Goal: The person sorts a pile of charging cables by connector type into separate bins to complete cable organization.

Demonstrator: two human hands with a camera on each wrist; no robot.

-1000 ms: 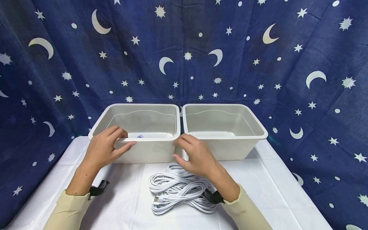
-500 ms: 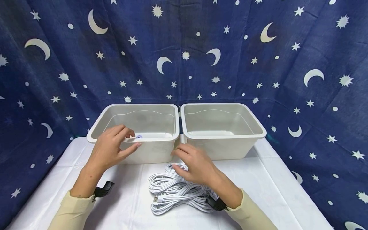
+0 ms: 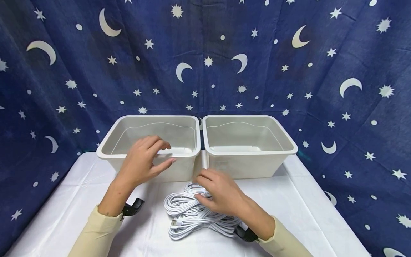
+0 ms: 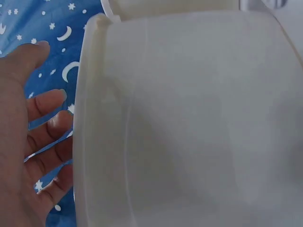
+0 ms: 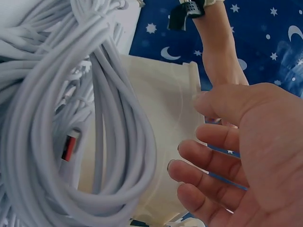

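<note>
My left hand (image 3: 141,162) hovers over the front rim of the left bin (image 3: 160,119), thumb apart from fingers and nothing held. In the left wrist view its loosely bent fingers (image 4: 47,104) lie beside the bin's pale wall. Above the far right part of a heap of coiled white USB cables (image 3: 179,205) is my right hand (image 3: 221,192), also holding nothing. The right wrist view shows its fingers (image 5: 208,161) relaxed and apart, beside a thick cable loop (image 5: 137,156). A metal USB plug (image 3: 174,222) pokes out at the heap's left side.
A matching right bin (image 3: 244,153) stands beside the left one, with a narrow gap between them. Both rest on a white cloth-covered table (image 3: 305,214). A blue curtain (image 3: 205,46) with moons and stars closes off the back and sides.
My left hand has moved right along the left bin's front rim, hiding the small blue mark seen inside. My right hand has drawn back from between the bins towards the cables.
</note>
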